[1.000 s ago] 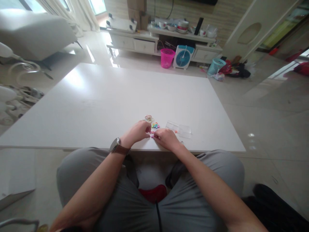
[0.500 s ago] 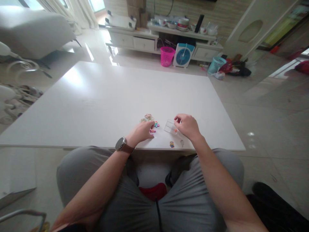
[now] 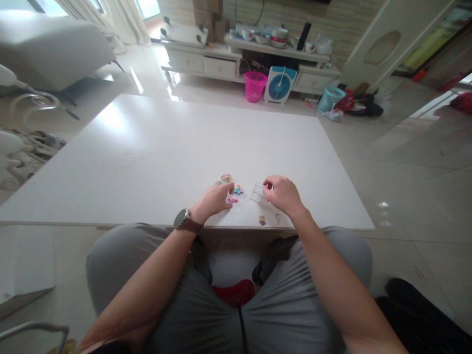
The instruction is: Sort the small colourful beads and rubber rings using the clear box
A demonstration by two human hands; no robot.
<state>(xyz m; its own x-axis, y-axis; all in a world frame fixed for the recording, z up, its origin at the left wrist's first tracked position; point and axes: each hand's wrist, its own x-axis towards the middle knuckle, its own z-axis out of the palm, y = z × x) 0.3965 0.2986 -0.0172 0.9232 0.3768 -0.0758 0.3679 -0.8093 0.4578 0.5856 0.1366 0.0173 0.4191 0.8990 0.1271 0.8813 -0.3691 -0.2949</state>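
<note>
My left hand (image 3: 214,200), with a watch on its wrist, rests at the table's near side. Its thumb and forefinger are apart, beside small pink pieces (image 3: 232,200) and a cluster of multicoloured pieces (image 3: 239,190). Just behind its fingers lies a heap of pale rubber-band-like rings (image 3: 225,178), partly covered by the hand. My right hand (image 3: 283,193) is over the right part of a clear divided box (image 3: 257,193), fingertips pinched together. Whatever those fingertips hold is too small to make out. An orange-red piece shows at the box, partly hidden by this hand.
Toward the near edge of the white table (image 3: 199,137) lie a small yellow-and-blue cartoon figure (image 3: 262,220) and a pale, silvery trinket (image 3: 278,219). Beyond the table stand a pink basket (image 3: 255,87), a blue-and-white fan (image 3: 280,85) and a light-blue basket (image 3: 331,100).
My right hand has shifted slightly left, further over the clear box, covering more of the orange-red piece. My left hand has drawn a little to the left, its fingers still apart.
</note>
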